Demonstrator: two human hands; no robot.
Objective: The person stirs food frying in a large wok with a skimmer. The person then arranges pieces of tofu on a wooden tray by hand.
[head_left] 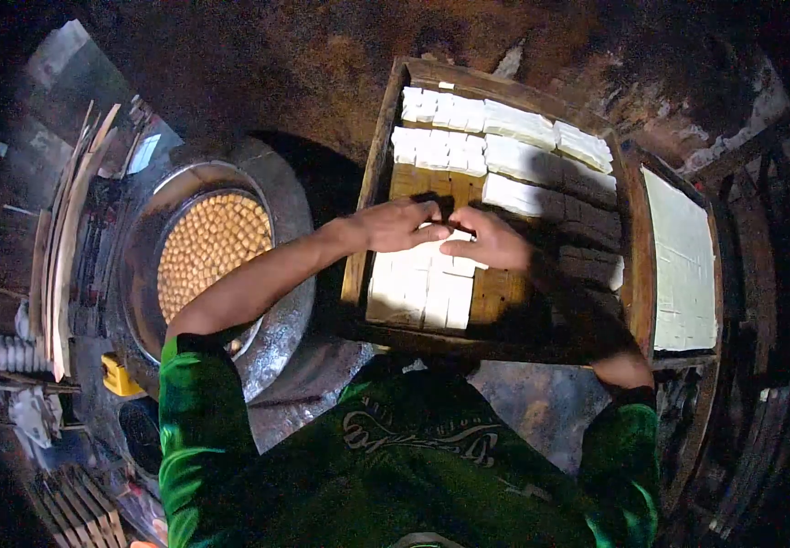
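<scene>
Both my hands are at the far edge of a group of white tofu pieces (pixel 418 290) in the near left part of a wooden tray (pixel 378 155). My left hand (pixel 402 226) is closed over the far left corner, its thumb lying on the tofu and its other fingers curled down. From the right, my right hand (pixel 493 241) grips the same far edge, thumb toward the left thumb. The fingertips of both hands are partly hidden. Cut lines divide the tofu. Farther back stand more rows of cut tofu (pixel 440 151), and shadowed blocks (pixel 587 219) lie along the right.
At the left, a large round pan (pixel 139 301) holds many golden-brown pieces (pixel 212 242). Another wooden frame with a white slab (pixel 683 265) adjoins the tray on the right. Wooden planks (pixel 70 237) lean at far left, near a yellow object (pixel 121 374).
</scene>
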